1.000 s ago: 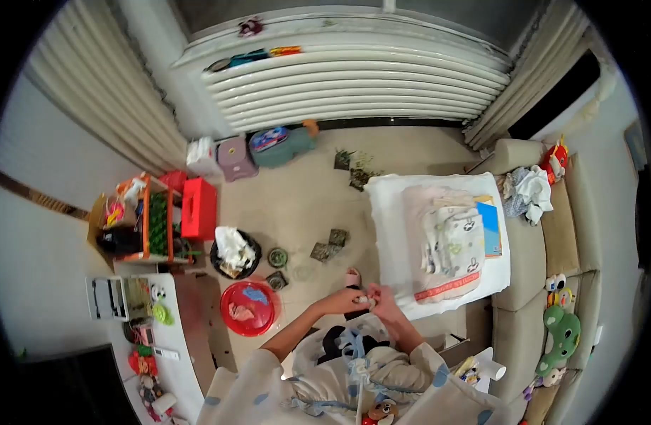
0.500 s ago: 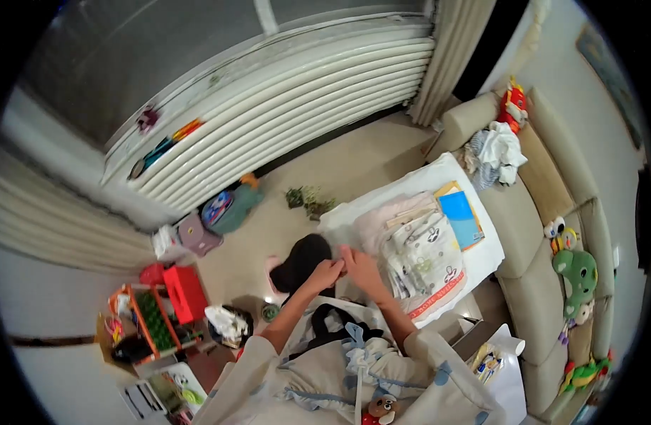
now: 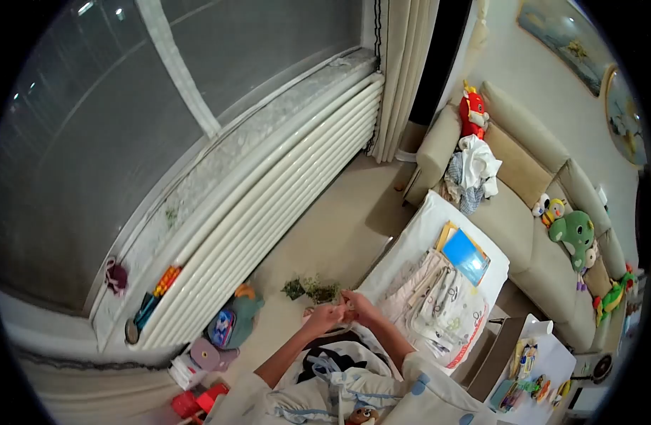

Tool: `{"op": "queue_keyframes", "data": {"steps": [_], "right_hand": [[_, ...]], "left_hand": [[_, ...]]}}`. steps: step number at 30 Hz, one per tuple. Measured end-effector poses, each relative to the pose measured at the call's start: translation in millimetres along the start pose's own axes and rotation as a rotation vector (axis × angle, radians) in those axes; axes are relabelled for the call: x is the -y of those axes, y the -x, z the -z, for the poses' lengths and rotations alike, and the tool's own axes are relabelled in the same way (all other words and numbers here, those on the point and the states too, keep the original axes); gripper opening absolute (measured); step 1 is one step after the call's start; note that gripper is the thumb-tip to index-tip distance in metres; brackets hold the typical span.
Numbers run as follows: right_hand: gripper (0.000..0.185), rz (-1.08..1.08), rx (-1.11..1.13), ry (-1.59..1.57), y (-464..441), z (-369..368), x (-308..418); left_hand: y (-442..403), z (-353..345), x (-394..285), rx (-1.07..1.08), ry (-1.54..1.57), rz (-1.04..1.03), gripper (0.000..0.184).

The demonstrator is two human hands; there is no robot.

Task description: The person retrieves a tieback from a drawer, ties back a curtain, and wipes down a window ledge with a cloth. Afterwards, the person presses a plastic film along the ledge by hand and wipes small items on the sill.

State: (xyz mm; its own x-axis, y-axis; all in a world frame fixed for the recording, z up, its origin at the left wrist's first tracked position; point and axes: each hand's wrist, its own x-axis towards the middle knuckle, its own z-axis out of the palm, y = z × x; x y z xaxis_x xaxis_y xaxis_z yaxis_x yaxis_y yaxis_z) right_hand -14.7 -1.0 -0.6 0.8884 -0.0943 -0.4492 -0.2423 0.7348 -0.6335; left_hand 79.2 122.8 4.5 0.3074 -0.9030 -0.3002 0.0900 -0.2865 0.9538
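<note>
My left hand (image 3: 328,320) and my right hand (image 3: 358,307) meet in front of my lap, with fingers bent and pressed together. Anything between the fingertips is too small or hidden to make out. Both forearms come out of a pale garment (image 3: 428,397) with blue spots. Just beyond the hands are green potted plants (image 3: 317,290) on the floor. To the right of my right hand, folded cloths (image 3: 439,301) with printed patterns lie on a white-covered table (image 3: 417,244), beside a blue booklet (image 3: 466,255).
A white radiator (image 3: 269,212) runs under the window. The beige sofa (image 3: 506,219) at right carries soft toys and a white cloth (image 3: 479,163). A white surface (image 3: 552,365) with small items stands at lower right. Stools (image 3: 206,354) and a red box (image 3: 213,397) are at lower left.
My view has tilted up and turned, showing more window and wall pictures; the shelf at lower left has mostly left the view. My hands stay together, now lower in view.
</note>
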Motion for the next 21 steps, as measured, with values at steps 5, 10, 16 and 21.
{"op": "queue_keyframes", "data": {"steps": [5,10,16,21], "right_hand": [[0.039,-0.025,-0.217,-0.256,-16.6,-15.5,0.3],[0.021,0.217,-0.132,-0.384,-24.7,18.3,26.7],[0.016,0.423,-0.355,-0.273,-48.7,26.0,102.6],[0.019,0.722,-0.559,-0.178,-78.5,32.7,174.4]], "left_hand": [[-14.8,83.4,-32.8,0.112,0.371,0.010,0.041],[-47.0,128.6,-64.8,0.075,0.557,0.127,0.034],[-105.5,146.2,-89.1,0.058,0.303,0.063,0.022],[-180.4,134.1,-113.3,-0.045,0.172,0.049,0.023]]}}
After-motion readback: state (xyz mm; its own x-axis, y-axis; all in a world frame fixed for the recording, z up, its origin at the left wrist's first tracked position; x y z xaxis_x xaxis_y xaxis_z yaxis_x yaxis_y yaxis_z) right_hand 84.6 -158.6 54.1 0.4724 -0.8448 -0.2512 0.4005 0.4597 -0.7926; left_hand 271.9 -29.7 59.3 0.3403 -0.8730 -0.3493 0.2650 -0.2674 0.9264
